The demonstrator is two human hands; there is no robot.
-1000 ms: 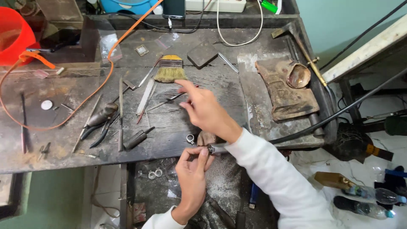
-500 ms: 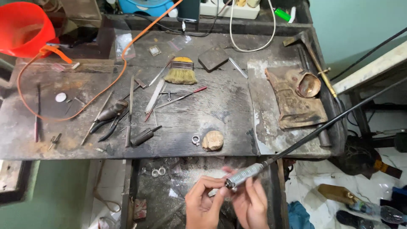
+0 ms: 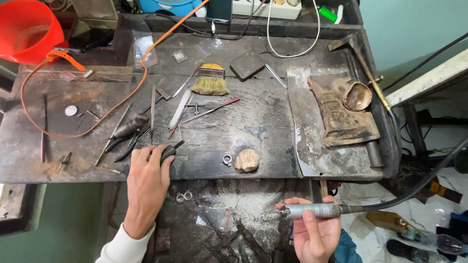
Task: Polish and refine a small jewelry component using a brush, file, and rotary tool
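Steel rotary handpiece (image 3: pixel 312 211) lies crosswise in right hand (image 3: pixel 314 234), fingers wrapped round it, tip pointing left, black flex shaft (image 3: pixel 414 187) trailing right, just off the workbench (image 3: pixel 263 122) front edge. Left hand (image 3: pixel 146 182) rests on that front edge left of centre, fingers curled over a dark-handled tool (image 3: pixel 165 153) whose axis runs up-right. Ring (image 3: pixel 227 159) and wooden lump (image 3: pixel 246 160) sit between the hands, with open room around them.

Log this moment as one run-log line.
left hand: on dark-handled tool at bench edge | right hand: holds rotary handpiece | ring beside wooden block
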